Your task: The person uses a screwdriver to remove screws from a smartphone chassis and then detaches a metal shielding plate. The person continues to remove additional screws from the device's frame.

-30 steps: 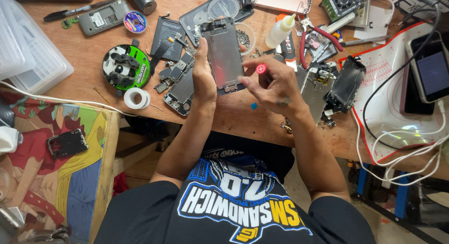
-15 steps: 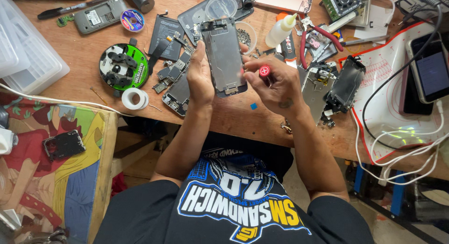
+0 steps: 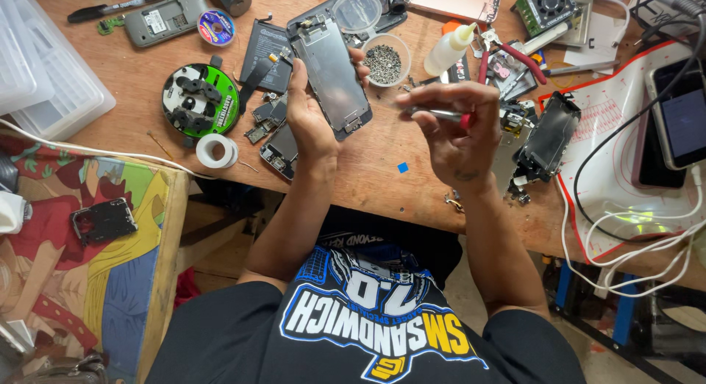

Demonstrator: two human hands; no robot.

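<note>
Head view: the phone screen panel (image 3: pixel 331 71) is held up above the wooden surface (image 3: pixel 382 171), metal back plate toward the camera, tilted slightly to the left. The left hand (image 3: pixel 309 119) grips it from below, fingers wrapped around both long edges. The right hand (image 3: pixel 452 126) is just beside it, fingers pinched closed on a small screwdriver with a red end (image 3: pixel 441 114); the tip points toward the panel's lower right side but is apart from it.

Progress, as a judgement: the panel is already separated from its phone body, and the back plate is still mounted on it. Whether any plate screws are out cannot be told (they are too small to see).

Directly behind the panel stands a small cup of loose screws (image 3: pixel 384 60), with a clear round lid (image 3: pixel 357 12) near it. More opened phone parts (image 3: pixel 279 145) lie under the left wrist. A green round disc (image 3: pixel 200 98) and a roll of white tape (image 3: pixel 217 150) lie to the left. A dark phone frame (image 3: pixel 548 137) rests on the white work mat (image 3: pixel 618 119) to the right, next to a white squeeze bottle (image 3: pixel 450 47).
</note>
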